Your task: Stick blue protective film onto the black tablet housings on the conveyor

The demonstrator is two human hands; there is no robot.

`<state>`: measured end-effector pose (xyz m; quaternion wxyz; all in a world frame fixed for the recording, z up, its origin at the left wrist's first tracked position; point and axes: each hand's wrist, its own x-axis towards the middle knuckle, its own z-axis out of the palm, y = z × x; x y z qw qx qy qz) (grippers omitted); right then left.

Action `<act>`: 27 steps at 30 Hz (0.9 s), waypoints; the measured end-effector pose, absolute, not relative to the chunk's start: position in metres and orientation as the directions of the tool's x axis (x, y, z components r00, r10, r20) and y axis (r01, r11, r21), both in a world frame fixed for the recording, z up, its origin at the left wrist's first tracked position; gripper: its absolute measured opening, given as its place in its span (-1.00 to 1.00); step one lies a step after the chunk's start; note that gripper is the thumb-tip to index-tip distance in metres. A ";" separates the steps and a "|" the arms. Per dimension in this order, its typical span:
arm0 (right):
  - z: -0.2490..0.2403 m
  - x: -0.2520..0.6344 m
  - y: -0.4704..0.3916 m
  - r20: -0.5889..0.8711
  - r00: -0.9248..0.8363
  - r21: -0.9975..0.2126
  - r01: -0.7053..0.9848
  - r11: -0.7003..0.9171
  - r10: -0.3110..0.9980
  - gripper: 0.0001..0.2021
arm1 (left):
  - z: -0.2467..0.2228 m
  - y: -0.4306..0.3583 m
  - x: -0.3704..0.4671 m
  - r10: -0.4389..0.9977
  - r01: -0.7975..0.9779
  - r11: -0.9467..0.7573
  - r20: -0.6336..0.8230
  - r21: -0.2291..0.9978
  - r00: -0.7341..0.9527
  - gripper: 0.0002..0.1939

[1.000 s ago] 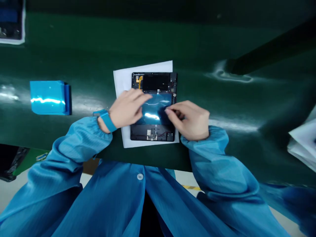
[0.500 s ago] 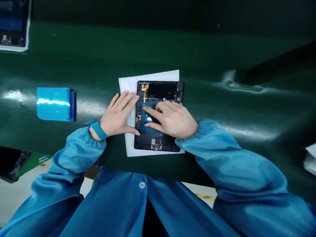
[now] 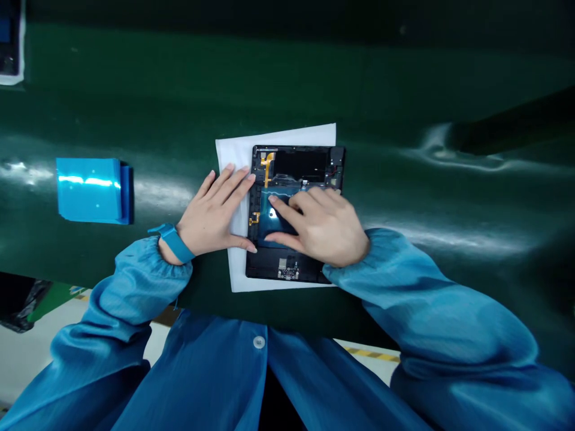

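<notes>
An opened black tablet body (image 3: pixel 269 263) with orange flex cables lies on a white sheet (image 3: pixel 236 224). A blue film-like panel (image 3: pixel 268 225) covers its middle. My left hand (image 3: pixel 213 212) rests flat with fingers spread, its fingertips and thumb at the tablet's left edge. My right hand (image 3: pixel 330 224) lies over the blue panel, index finger and thumb apart and touching its surface, the other fingers curled under. Nothing shows held in either hand.
A stack of shiny blue sheets (image 3: pixel 90 194) lies on the green table (image 3: pixel 148 108) at the left. Part of another device (image 3: pixel 9 51) on white shows at the top left corner. A dark bag (image 3: pixel 31 305) sits below the table's left edge.
The tablet and its sheet appear slightly further right and turned a little in view. My right index finger has shifted slightly right and down with my hand, and the table's other items appear further left.
</notes>
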<state>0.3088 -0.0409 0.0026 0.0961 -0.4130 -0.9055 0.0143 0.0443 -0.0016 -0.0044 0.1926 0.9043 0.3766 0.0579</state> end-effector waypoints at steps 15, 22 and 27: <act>0.009 0.339 -0.052 0.137 -0.658 -0.079 0.738 0.671 0.740 -0.32 | 0.002 0.000 0.044 0.703 0.696 -0.638 -0.119 0.330 0.701 0.39; 0.018 0.341 -0.083 0.203 -0.752 -0.175 0.602 0.779 0.627 -0.50 | 0.004 0.000 0.043 0.697 0.703 -0.642 -0.148 0.307 0.702 0.39; 0.007 0.359 -0.067 0.272 -0.702 -0.115 0.655 0.747 0.658 -0.57 | 0.002 0.001 0.042 0.698 0.699 -0.650 -0.130 0.298 0.704 0.37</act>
